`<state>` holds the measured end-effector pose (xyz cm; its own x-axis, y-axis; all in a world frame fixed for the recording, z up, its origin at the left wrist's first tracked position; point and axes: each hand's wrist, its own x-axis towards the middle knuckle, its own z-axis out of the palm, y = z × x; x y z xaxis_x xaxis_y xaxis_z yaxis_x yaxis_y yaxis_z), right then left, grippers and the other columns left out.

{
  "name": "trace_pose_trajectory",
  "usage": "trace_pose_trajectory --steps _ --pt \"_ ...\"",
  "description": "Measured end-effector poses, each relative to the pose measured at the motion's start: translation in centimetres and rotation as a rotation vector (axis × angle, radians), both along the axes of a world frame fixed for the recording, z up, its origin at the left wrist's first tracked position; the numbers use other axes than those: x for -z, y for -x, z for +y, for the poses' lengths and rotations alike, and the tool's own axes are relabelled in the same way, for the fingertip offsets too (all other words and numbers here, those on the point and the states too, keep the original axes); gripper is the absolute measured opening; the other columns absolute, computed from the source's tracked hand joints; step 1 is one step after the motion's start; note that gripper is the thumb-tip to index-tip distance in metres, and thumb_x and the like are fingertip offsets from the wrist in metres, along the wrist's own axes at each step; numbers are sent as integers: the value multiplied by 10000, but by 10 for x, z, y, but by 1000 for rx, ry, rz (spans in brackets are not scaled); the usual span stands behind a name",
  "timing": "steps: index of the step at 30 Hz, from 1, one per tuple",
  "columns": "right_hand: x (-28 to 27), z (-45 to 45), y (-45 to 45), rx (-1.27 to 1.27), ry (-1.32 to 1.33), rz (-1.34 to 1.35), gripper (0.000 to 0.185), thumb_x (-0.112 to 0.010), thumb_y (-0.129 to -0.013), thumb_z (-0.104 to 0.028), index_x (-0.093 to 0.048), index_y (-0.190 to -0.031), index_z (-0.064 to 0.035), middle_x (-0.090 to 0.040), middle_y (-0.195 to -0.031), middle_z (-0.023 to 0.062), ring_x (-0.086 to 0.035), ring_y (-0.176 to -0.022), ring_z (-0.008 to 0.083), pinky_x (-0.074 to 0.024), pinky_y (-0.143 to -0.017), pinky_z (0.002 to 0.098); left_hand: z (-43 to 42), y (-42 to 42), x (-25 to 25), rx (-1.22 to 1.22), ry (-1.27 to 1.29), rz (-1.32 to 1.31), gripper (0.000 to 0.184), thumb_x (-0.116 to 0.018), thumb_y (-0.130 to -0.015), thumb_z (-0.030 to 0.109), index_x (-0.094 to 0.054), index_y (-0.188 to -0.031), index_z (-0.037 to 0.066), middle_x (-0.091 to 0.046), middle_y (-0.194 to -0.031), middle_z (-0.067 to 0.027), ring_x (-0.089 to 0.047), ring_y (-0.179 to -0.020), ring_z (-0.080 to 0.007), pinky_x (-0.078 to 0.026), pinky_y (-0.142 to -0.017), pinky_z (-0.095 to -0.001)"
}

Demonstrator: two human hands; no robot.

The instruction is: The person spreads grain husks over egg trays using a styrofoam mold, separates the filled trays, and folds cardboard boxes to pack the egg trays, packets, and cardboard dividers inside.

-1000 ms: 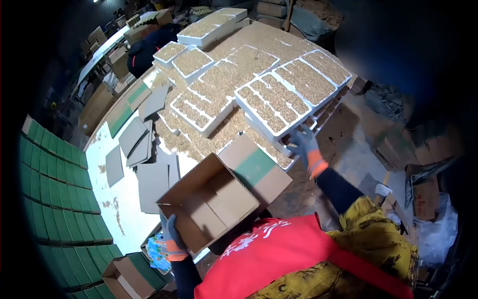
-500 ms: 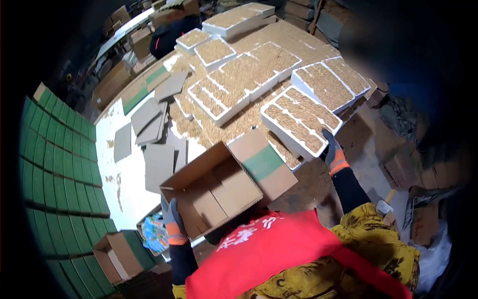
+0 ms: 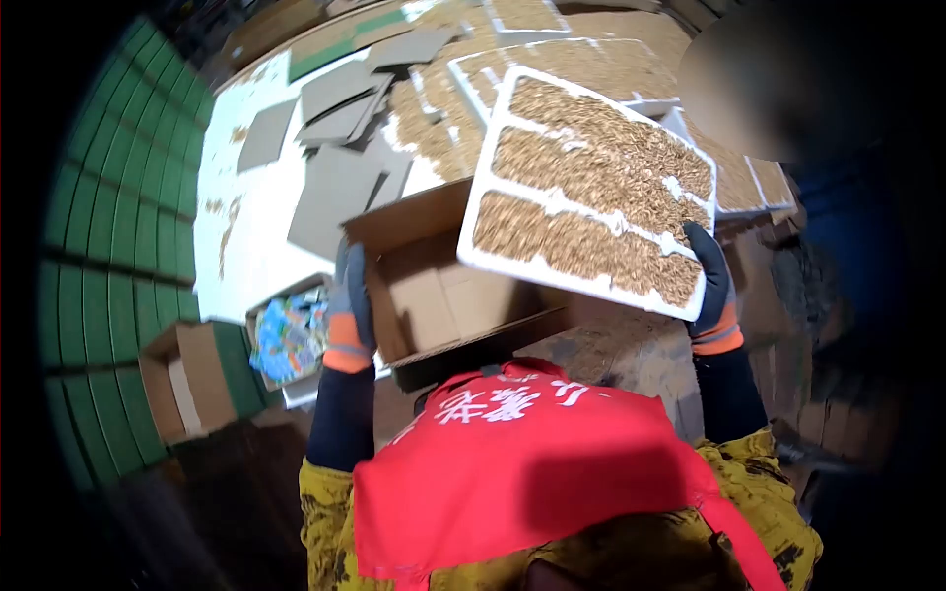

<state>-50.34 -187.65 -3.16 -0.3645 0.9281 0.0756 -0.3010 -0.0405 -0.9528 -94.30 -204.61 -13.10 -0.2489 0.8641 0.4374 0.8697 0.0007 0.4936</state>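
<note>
My right hand (image 3: 711,276), in a dark glove with an orange cuff, grips the right edge of a white foam tray (image 3: 465,258). Small brown, grain-like pieces (image 3: 552,225) fill its several sections; their exact kind is unclear. The tray is tilted, its left part over an open cardboard box (image 3: 414,340). My left hand (image 3: 357,286), gloved alike, is closed on the left wall of that box. The tray covers the box's right side.
Grey cardboard sheets (image 3: 340,197) lie on the white tabletop (image 3: 251,222). More filled foam trays (image 3: 621,61) stand behind. Green boxes (image 3: 99,217) are stacked at left, near another open carton (image 3: 192,379) and a container of blue packets (image 3: 288,335).
My right hand has lifted the foam tray off the table and brought it over the box. The box in my left hand is turned more level. The view has shifted.
</note>
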Motion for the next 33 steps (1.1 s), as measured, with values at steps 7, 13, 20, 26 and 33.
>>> trace_pose_trajectory --steps 7,13,20,26,33 --pt "-93 9 94 -286 57 -328 583 -556 -863 -155 -369 -1382 34 -534 -1249 102 -533 -1085 166 -422 -938 299 23 -56 -49 -183 -86 -661 466 -378 -1009 233 -334 -1419 16 -399 -1428 -132 -392 -1307 -226 -284 -1103 -310" --pt "-76 41 112 -463 126 -435 631 -626 -860 -175 -346 -1394 10 -531 -1273 119 -525 -1135 167 -416 -968 302 30 -88 -103 9 -216 -2082 473 -379 -1012 335 -389 -1392 54 -505 -1333 -98 -509 -1189 -200 -394 -1011 -328" --pt "-62 55 145 -646 -490 -1577 452 -685 -810 -436 -637 -1004 -31 -678 -888 147 -650 -853 265 -484 -785 372 -80 -32 -74 -681 -74 -385 262 -624 -822 104 -640 -1081 71 -597 -1071 -121 -533 -1053 -283 -391 -958 -376" --pt "-35 56 166 -886 -1160 -1916 429 -573 -852 -484 -668 -893 -68 -673 -870 191 -640 -889 350 -494 -790 438 -119 -1 -22 -660 444 92 291 -726 -746 264 -669 -997 127 -593 -1010 -99 -526 -1002 -303 -381 -921 -420" --pt "-85 111 306 -964 -615 -1024 336 -656 -849 -347 -671 -997 -47 -640 -700 90 -649 -694 179 -509 -678 327 -128 36 28 -690 484 -39 192 -641 -806 269 -693 -939 140 -640 -946 -114 -580 -940 -288 -430 -843 -408"
